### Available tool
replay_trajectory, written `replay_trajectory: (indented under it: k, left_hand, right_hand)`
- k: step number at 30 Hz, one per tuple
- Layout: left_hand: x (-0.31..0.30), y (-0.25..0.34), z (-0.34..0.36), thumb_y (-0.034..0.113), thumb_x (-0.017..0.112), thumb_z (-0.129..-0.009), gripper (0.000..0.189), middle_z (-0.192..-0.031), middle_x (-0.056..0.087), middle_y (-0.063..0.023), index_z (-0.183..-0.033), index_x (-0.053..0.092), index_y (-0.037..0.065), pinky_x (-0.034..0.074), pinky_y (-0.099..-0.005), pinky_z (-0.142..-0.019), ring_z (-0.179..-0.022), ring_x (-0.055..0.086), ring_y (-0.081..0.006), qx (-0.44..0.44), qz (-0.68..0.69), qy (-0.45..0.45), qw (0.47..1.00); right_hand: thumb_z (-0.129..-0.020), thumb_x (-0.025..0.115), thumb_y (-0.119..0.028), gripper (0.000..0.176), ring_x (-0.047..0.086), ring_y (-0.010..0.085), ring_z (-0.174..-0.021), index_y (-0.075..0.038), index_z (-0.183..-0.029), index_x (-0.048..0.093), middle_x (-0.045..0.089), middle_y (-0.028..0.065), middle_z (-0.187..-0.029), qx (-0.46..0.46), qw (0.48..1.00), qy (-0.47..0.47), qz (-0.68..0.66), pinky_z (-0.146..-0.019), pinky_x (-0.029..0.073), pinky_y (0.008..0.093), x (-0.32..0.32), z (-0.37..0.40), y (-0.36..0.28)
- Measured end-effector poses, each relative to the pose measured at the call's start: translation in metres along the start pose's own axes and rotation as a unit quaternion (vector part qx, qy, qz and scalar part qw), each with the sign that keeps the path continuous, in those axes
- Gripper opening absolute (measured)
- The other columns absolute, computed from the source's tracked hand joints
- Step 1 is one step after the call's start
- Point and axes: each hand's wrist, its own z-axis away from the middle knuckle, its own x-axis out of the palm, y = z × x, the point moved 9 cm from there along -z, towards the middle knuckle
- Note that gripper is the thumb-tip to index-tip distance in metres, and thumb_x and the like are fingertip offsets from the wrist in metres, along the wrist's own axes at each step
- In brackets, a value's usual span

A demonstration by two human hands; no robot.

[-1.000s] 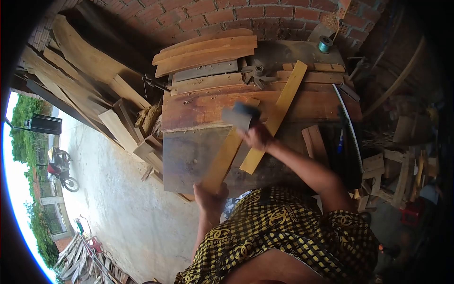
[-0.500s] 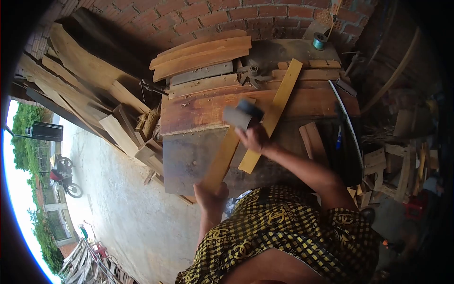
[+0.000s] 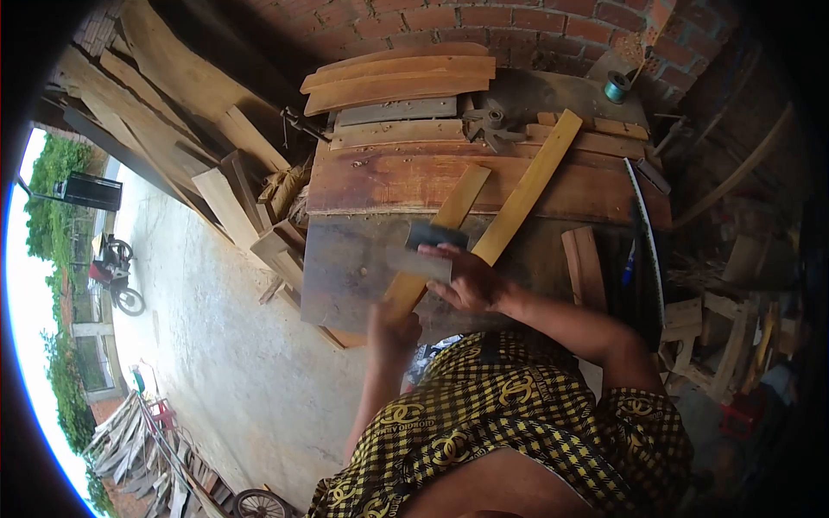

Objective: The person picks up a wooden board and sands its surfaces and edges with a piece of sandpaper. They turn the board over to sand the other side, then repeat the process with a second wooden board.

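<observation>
My left hand (image 3: 394, 331) is closed around the near end of a yellowish wooden slat (image 3: 463, 195), which slants away from me across the workbench (image 3: 345, 259). Over the middle of that slat, my right hand (image 3: 471, 281) grips a sanding block (image 3: 437, 236), dark on top with a pale grey face blurred by motion. Part of the slat is hidden beneath the block and fingers. A second yellowish slat (image 3: 534, 183) lies just right of it at a similar slant, its near end behind my right hand.
At the bench's back are stacked curved boards (image 3: 401, 82), a metal star-shaped part (image 3: 492, 126) and a spool (image 3: 617, 88). To the right lie a short wood piece (image 3: 585, 268), a blue pen (image 3: 629, 264) and a long saw-like blade (image 3: 643, 229). Planks (image 3: 186, 129) lean at the left.
My right hand has brought the sanding block down the slat, nearer to me, and turned it. My left hand still holds the slat's end. The whole view has shifted slightly.
</observation>
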Motion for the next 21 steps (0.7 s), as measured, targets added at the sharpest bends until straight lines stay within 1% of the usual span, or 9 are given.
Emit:
replay_trajectory:
  k: [3, 5, 6, 9, 11, 14, 17, 19, 21]
  left_hand:
    - [-0.011, 0.008, -0.002, 0.022, 0.057, -0.090, 0.026, -0.061, 0.041, 0.0020, -0.101, 0.060, -0.002, 0.029, -0.0230, -0.043, -0.047, 0.037, -0.0090, 0.112, -0.333, -0.070, 0.934]
    - [0.007, -0.001, 0.013, 0.012, 0.058, -0.088, 0.015, -0.058, 0.040, 0.0027, -0.093, 0.060, -0.002, 0.027, -0.0224, -0.044, -0.047, 0.036, -0.0080, 0.040, -0.173, -0.007, 0.984]
    - [0.007, -0.001, 0.014, 0.015, 0.058, -0.090, 0.014, -0.061, 0.043, 0.0022, -0.094, 0.058, 0.001, 0.027, -0.0223, -0.044, -0.047, 0.035, -0.0080, 0.037, -0.207, -0.013, 0.977]
    - [0.009, 0.003, 0.013, 0.024, 0.057, -0.093, 0.021, -0.068, 0.048, 0.0008, -0.098, 0.056, 0.004, 0.028, -0.0221, -0.044, -0.047, 0.035, -0.0081, 0.074, -0.179, 0.000, 0.981]
    - [0.010, 0.005, 0.010, 0.030, 0.054, -0.095, 0.025, -0.073, 0.050, -0.0007, -0.099, 0.055, 0.005, 0.029, -0.0223, -0.044, -0.047, 0.036, -0.0093, 0.091, -0.170, -0.011, 0.981]
    - [0.002, 0.000, 0.008, 0.042, 0.046, -0.098, 0.037, -0.082, 0.054, -0.0038, -0.103, 0.055, 0.006, 0.032, -0.0235, -0.044, -0.049, 0.040, -0.0125, 0.093, -0.127, -0.005, 0.988]
    - [-0.008, -0.006, 0.012, 0.050, 0.040, -0.098, 0.048, -0.089, 0.057, -0.0066, -0.110, 0.055, 0.006, 0.038, -0.0267, -0.049, -0.058, 0.047, -0.0167, 0.047, -0.085, -0.019, 0.995]
    - [-0.007, -0.011, -0.001, 0.052, 0.038, -0.098, 0.052, -0.093, 0.058, -0.0079, -0.115, 0.056, 0.007, 0.042, -0.0288, -0.054, -0.064, 0.052, -0.0189, 0.016, -0.071, -0.058, 0.996]
    - [-0.036, 0.000, -0.014, 0.052, 0.039, -0.097, 0.054, -0.101, 0.060, -0.0100, -0.121, 0.055, 0.006, 0.047, -0.0328, -0.067, -0.080, 0.056, -0.0213, 0.125, -0.216, -0.004, 0.968]
  right_hand:
    - [-0.090, 0.061, -0.021, 0.043, 0.055, 0.0381, -0.111, 0.003, -0.124, 0.052, 0.057, 0.0233, -0.122, -0.004, 0.999, -0.045, -0.003, -0.089, 0.048, 0.0454, 0.003, 0.020, 0.032]
    - [-0.097, 0.054, -0.030, 0.042, 0.061, 0.0362, -0.054, 0.003, -0.072, 0.063, 0.058, 0.0200, -0.058, 0.278, 0.956, -0.057, 0.080, -0.054, 0.049, 0.0458, -0.010, 0.026, 0.131]
    - [-0.099, 0.050, -0.034, 0.057, 0.052, 0.0358, -0.036, 0.002, -0.055, 0.057, 0.042, 0.0170, -0.038, 0.219, 0.964, 0.144, 0.051, -0.042, 0.045, 0.0449, -0.018, 0.035, 0.164]
    - [-0.097, 0.054, -0.028, 0.041, 0.065, 0.0348, -0.061, 0.004, -0.074, 0.064, 0.060, 0.0204, -0.060, 0.103, 0.991, -0.015, 0.087, -0.058, 0.052, 0.0443, 0.005, 0.016, 0.070]
    - [-0.092, 0.059, -0.018, 0.025, 0.062, 0.0382, -0.098, 0.002, -0.106, 0.062, 0.064, 0.0229, -0.106, -0.072, 0.997, -0.019, -0.036, -0.083, 0.050, 0.0449, -0.002, 0.007, -0.036]
    - [-0.090, 0.060, -0.017, 0.029, 0.056, 0.0387, -0.109, 0.001, -0.112, 0.060, 0.060, 0.0219, -0.117, -0.061, 0.993, -0.087, -0.048, -0.091, 0.046, 0.0448, 0.004, 0.018, -0.011]
    - [-0.096, 0.056, -0.022, 0.026, 0.062, 0.0414, -0.076, 0.003, -0.098, 0.061, 0.064, 0.0238, -0.084, 0.262, 0.960, -0.083, 0.064, -0.065, 0.048, 0.0452, -0.002, 0.033, 0.122]
    - [-0.095, 0.057, -0.022, 0.025, 0.062, 0.0402, -0.089, 0.002, -0.102, 0.062, 0.064, 0.0228, -0.095, 0.359, 0.896, -0.242, 0.097, -0.073, 0.049, 0.0444, 0.013, 0.036, 0.112]
    - [-0.092, 0.061, -0.021, 0.028, 0.063, 0.0374, -0.094, 0.004, -0.106, 0.062, 0.064, 0.0248, -0.104, -0.002, 0.999, -0.033, -0.004, -0.087, 0.051, 0.0433, -0.001, 0.008, -0.020]
